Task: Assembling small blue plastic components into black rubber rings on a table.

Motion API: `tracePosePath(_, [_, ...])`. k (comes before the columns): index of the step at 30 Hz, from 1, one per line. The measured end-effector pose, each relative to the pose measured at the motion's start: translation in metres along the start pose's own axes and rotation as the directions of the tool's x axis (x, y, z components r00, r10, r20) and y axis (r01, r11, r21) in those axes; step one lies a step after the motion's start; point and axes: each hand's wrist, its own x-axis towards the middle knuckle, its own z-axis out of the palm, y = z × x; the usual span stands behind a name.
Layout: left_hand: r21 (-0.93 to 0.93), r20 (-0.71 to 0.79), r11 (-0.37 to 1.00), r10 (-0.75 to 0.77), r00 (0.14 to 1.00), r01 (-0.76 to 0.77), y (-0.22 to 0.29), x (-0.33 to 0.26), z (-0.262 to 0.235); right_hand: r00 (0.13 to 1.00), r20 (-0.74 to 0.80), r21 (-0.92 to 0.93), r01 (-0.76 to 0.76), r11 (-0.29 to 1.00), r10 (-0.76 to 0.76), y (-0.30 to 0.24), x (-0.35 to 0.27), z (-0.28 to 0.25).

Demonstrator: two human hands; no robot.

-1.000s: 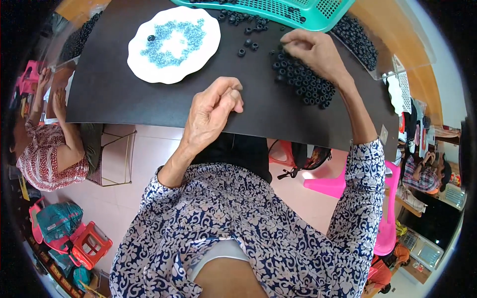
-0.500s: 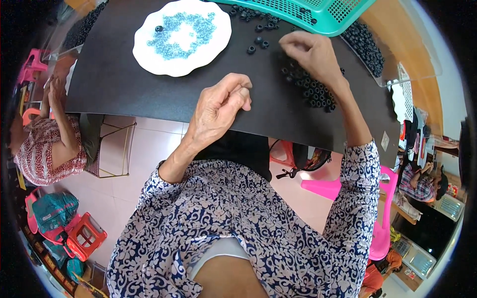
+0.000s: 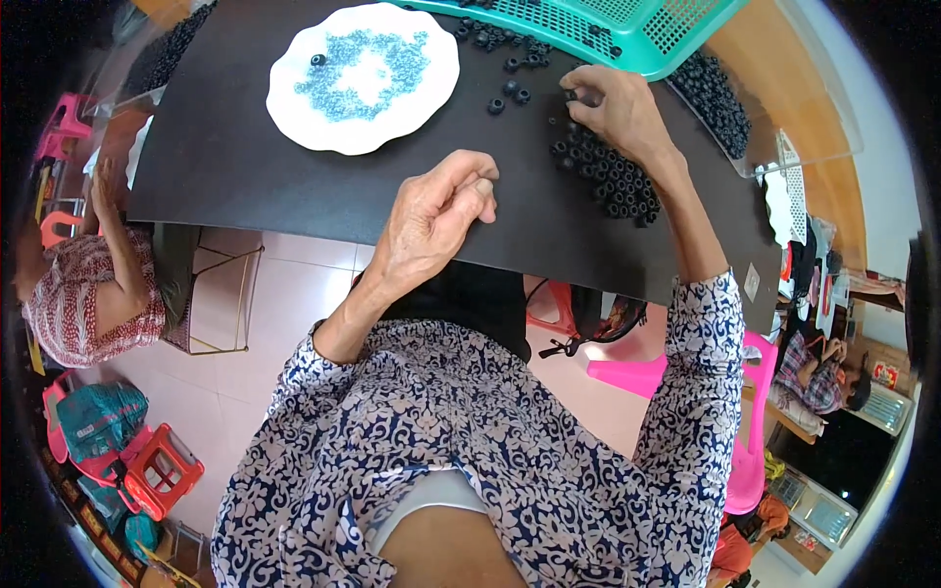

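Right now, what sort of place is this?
Probably a small hand-assembly workshop. A black work board carries a white plate of small blue rings and a heap of black rings that the right hand sorts; other people sit working nearby among plastic stools.

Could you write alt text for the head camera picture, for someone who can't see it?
Seen from above, a person's right hand fingers small black rings heaped on a black board, while the left hand rests curled. A white plate of blue rings sits beyond.

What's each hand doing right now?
Left hand: fingers pinched together above the black mat; contents cannot be told.
Right hand: fingertips on the black rings, grip unclear.
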Motion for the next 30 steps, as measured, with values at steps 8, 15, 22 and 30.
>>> tracePosePath(8, [-0.068, -0.002, 0.995, -0.075, 0.997, 0.074, 0.002, 0.014, -0.001, 0.984, -0.177, 0.349, 0.062, 0.935, 0.001, -0.069, -0.027, 0.001])
tracePosePath(15, [-0.184, -0.087, 0.977, -0.126, 0.988, 0.109, 0.003, 0.017, 0.011, 0.967, -0.211, 0.284, 0.198, 0.938, -0.14, -0.1, -0.041, 0.004])
tracePosePath(22, [-0.437, -0.006, 0.885, -0.181, 0.984, 0.16, -0.006, 0.017, 0.004, 0.984, -0.18, 0.499, 0.107, 0.86, -0.017, -0.103, -0.048, 0.003])
tracePosePath(30, [-0.457, 0.046, 0.868, -0.193, 0.98, 0.192, -0.003, 0.015, 0.006, 0.985, -0.174, 0.534, 0.103, 0.839, -0.01, -0.1, -0.051, 0.002])
